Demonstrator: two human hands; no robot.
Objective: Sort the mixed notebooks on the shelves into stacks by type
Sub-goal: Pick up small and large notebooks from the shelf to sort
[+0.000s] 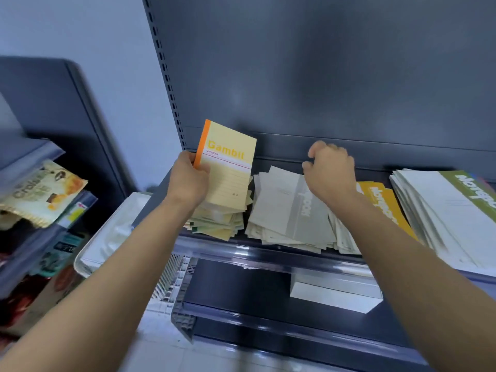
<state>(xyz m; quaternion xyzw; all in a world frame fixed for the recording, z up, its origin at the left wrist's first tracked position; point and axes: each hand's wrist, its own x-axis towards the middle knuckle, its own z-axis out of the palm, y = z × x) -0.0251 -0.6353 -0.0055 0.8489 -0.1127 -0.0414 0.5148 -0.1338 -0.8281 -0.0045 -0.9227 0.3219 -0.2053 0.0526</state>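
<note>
My left hand [189,181] grips a small yellow notebook [228,167] with an orange spine and the word "Gambit", held tilted up above a stack of similar yellow notebooks [214,224] at the shelf's left end. My right hand [328,170] hovers with fingers curled and nothing in it over a loose pile of pale grey notebooks [287,210]. An orange-covered notebook [386,205] shows to the right of that pile under my right forearm. Further right lies a stack of large white notebooks with a green band [440,210].
The dark shelf [268,253] has a clear plastic front rail and a grey back panel. On the lower shelf sits a white box [335,296]. Snack packets [43,194] hang on the rack at left, with a white tray [107,237] beside the shelf.
</note>
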